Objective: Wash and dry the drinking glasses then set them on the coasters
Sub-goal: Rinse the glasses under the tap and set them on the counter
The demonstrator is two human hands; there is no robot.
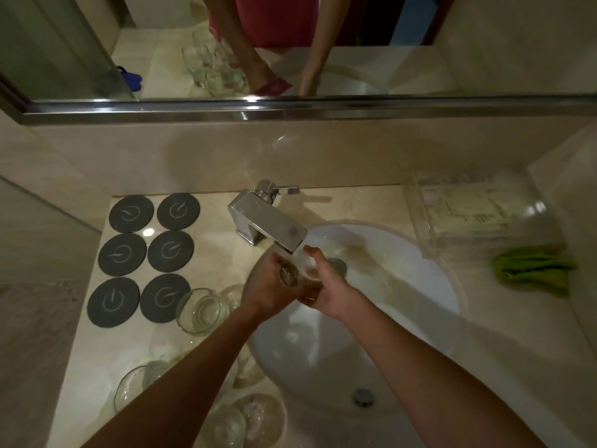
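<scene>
Rinsing one drinking glass (292, 273) under faucet (269, 226): left hand (274, 286) and right hand (324, 286) both grasp it. Six coasters (145, 253) bare; other glasses (202, 310) wait on bench (219, 253); green cloth (534, 268) unused. Task barely begun.

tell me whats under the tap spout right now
Both hands, left hand and right hand, hold a glass under the tap spout. The hands hide most of it.

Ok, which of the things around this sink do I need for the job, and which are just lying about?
Needed:
- glass, held by left hand and right hand under the tap
- waiting glasses
- six coasters, all bare
- green cloth, probably for drying
- sink

Lying about:
- clear tray with packets
- mirror
</scene>
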